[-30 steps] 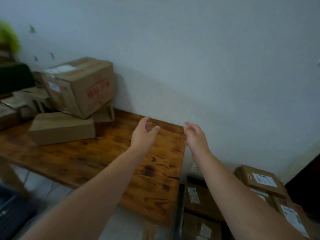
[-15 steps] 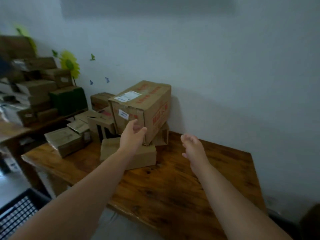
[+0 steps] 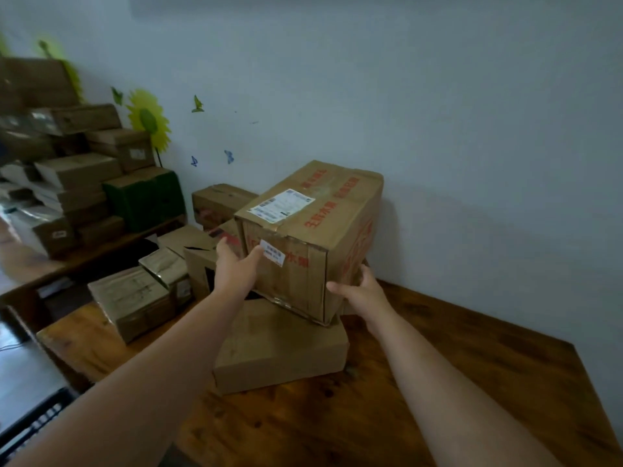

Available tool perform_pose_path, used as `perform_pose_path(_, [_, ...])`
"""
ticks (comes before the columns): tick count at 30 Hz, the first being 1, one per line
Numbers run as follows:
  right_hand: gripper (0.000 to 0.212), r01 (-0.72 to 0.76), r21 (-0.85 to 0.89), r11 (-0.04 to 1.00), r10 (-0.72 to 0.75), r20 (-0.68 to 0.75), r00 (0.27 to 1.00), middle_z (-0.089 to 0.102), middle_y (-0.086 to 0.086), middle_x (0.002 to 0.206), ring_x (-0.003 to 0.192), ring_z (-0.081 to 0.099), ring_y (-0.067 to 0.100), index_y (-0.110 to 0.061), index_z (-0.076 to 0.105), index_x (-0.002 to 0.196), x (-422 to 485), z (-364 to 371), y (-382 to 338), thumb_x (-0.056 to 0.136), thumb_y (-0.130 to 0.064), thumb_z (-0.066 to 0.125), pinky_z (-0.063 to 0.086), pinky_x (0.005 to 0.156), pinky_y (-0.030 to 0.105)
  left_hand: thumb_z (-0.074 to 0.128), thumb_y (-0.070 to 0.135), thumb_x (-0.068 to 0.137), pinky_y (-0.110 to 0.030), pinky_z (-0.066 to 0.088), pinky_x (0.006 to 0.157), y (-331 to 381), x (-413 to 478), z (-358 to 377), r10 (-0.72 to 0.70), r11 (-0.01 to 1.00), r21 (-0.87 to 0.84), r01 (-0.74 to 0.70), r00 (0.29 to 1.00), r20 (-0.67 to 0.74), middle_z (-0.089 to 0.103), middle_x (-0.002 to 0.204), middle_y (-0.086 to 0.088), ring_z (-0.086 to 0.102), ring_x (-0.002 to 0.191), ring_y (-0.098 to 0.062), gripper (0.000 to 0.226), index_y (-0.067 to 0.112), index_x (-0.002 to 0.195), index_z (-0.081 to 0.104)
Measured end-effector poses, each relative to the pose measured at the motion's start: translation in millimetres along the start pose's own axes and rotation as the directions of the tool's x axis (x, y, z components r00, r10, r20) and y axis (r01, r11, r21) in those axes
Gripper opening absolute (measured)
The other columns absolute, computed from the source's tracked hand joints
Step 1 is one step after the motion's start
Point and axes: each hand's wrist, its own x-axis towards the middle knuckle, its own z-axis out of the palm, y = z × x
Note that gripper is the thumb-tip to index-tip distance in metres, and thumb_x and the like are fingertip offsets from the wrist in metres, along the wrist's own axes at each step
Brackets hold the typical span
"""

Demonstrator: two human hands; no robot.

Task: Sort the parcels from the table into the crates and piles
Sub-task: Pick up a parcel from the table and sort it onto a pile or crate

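**As both hands meet the big carton**

While we face the wooden table (image 3: 472, 382), the large carton (image 3: 313, 224) sits tilted on a flat box (image 3: 279, 348), close to the wall. Our hands are apart, one at each lower front corner. Left hand (image 3: 236, 267): fingers straight, pressed along the left edge, thumb beside a small white label (image 3: 272, 253). Right hand (image 3: 362, 293): thumb on the front face, fingers wrapped round the right side. Shipping label (image 3: 281, 205) on top. Smaller parcels (image 3: 131, 301) lie to the left.
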Motion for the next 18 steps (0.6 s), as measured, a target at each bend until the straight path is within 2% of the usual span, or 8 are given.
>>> perform_pose_path(4, [0.110, -0.020, -0.059, 0.998, 0.020, 0.003, 1.000, 0.032, 0.002, 0.150, 0.136, 0.032, 0.025, -0.025, 0.013, 0.150, 15.5, 3.6, 10.1, 0.066, -0.028, 0.085, 0.031, 0.108, 0.041, 0.067, 0.030, 0.085, -0.043, 0.040, 0.096, -9.0, 40.7, 1.3, -0.066, 0.996, -0.054, 0.071, 0.994, 0.083, 0.047, 0.140, -0.007, 0.046, 0.126, -0.028, 0.082, 0.027, 0.148, 0.015])
perform_pose_path(8, [0.114, -0.006, -0.133, 0.991, 0.004, -0.013, 1.000, 0.029, 0.001, 0.152, 0.138, 0.030, 0.025, -0.026, 0.008, 0.150, 24.5, 9.2, 18.8, 0.066, -0.028, 0.085, 0.027, 0.111, 0.043, 0.069, 0.023, 0.082, -0.038, 0.038, 0.091, -19.2, 71.8, 3.7, -0.125, 0.986, -0.087, 0.144, 0.974, 0.189, 0.050, 0.137, -0.003, 0.046, 0.126, -0.027, 0.077, 0.025, 0.146, 0.026])
perform_pose_path(12, [0.120, 0.031, -0.148, 0.989, -0.039, -0.049, 0.998, 0.025, -0.001, 0.153, 0.139, 0.028, 0.023, -0.027, 0.002, 0.150, 27.8, 20.3, 17.7, 0.064, -0.025, 0.086, 0.026, 0.112, 0.041, 0.071, 0.017, 0.079, -0.041, 0.040, 0.092, -21.9, 97.4, 0.9, -0.151, 0.982, -0.061, 0.181, 0.933, 0.327, 0.051, 0.135, -0.005, 0.047, 0.122, -0.029, 0.069, 0.023, 0.139, 0.038])
perform_pose_path(16, [0.121, 0.036, -0.121, 0.992, -0.050, -0.115, 0.992, 0.027, -0.003, 0.152, 0.138, 0.031, 0.023, -0.024, 0.002, 0.151, 28.4, 40.6, 14.8, 0.064, -0.021, 0.086, 0.030, 0.112, 0.041, 0.073, 0.017, 0.076, -0.048, 0.033, 0.102, -16.9, 115.5, -9.3, -0.169, 0.979, -0.016, 0.205, 0.846, 0.506, 0.050, 0.135, -0.005, 0.041, 0.128, -0.031, 0.067, 0.023, 0.135, 0.044])
perform_pose_path(18, [0.119, 0.014, -0.026, 1.000, -0.018, -0.162, 0.987, 0.035, 0.002, 0.149, 0.135, 0.037, 0.025, -0.025, 0.005, 0.151, 29.9, 50.3, 12.3, 0.064, -0.018, 0.086, 0.034, 0.110, 0.046, 0.078, 0.030, 0.068, -0.055, 0.031, 0.105, -9.6, 121.8, -15.1, -0.188, 0.968, -0.018, 0.251, 0.768, 0.612, 0.050, 0.135, -0.005, 0.040, 0.127, -0.033, 0.075, 0.027, 0.135, 0.043])
